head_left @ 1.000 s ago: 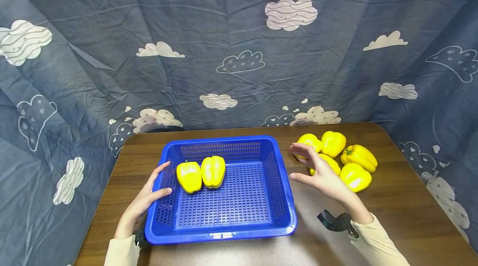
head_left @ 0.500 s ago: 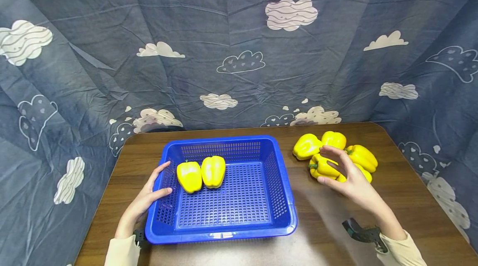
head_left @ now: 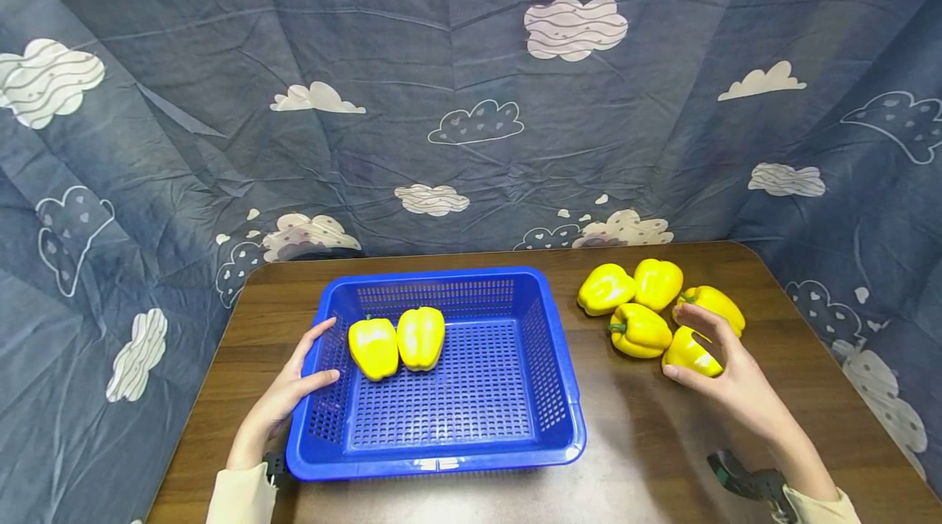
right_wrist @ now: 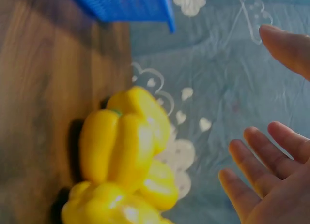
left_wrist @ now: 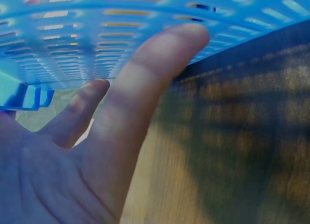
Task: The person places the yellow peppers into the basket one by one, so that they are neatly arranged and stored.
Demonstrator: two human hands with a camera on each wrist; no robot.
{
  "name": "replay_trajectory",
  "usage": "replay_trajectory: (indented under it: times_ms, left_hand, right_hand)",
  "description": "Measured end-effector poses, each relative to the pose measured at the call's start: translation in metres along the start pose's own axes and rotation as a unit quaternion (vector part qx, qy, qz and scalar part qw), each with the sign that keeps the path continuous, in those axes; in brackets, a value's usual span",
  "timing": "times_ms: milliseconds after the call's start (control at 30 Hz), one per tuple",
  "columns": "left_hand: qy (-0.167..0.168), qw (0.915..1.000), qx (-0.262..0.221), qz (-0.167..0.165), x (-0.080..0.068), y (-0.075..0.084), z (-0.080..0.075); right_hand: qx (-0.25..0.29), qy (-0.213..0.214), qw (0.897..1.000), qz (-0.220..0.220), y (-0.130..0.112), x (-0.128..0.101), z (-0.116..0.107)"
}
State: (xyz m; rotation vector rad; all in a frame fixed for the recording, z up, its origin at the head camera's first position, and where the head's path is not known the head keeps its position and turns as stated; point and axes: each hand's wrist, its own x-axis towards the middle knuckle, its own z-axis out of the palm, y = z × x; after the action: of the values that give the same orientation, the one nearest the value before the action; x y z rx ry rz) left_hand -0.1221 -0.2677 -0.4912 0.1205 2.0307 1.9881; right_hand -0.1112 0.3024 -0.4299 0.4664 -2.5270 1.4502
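My left hand rests on the left rim of a blue plastic basket, its thumb and fingers spread and mostly straight. The left wrist view has the thumb lying across the slotted basket wall. Inside the basket, two yellow bell peppers sit side by side at the left. My right hand hovers with thumb and fingers apart around the front-right bell pepper of a loose group, partly hiding it. In the right wrist view, that hand shows a gap from the peppers.
Other yellow bell peppers lie grouped at the right on the wooden table. A dark cloth with white clouds hangs behind the table's back edge. A black wrist strap is on the right arm.
My right hand has moved right and toward me, from beside the basket, past the left peppers, to the front-right pepper. The left hand, basket and peppers have stayed put.
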Motion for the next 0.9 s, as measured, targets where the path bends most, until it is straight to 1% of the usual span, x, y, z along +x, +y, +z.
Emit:
replay_trajectory:
  times_ms: [167, 367, 467, 733, 900]
  left_hand:
    - [-0.002, 1.0, -0.004, 0.001, 0.0, 0.0, 0.0]
    - [-0.006, 0.9999, -0.011, -0.001, 0.0, 0.0, 0.0]
    - [-0.005, 1.0, -0.008, 0.0, 0.0, 0.0, 0.0]
    - [-0.001, 1.0, -0.005, -0.001, 0.0, 0.0, 0.001]
    - [-0.01, 0.9998, -0.005, 0.014, 0.0, 0.001, 0.001]
  right_hand:
    - [0.005, 0.009, 0.999, 0.033, 0.015, -0.013, -0.004]
    - [-0.026, 0.033, 0.998, 0.048, 0.032, -0.025, -0.01]
    - [-0.041, 0.041, 0.996, 0.065, 0.04, -0.03, -0.014]
    - [-0.049, 0.037, 0.988, 0.14, 0.055, -0.036, -0.019]
    - [-0.067, 0.037, 0.98, 0.184, 0.065, -0.037, -0.021]
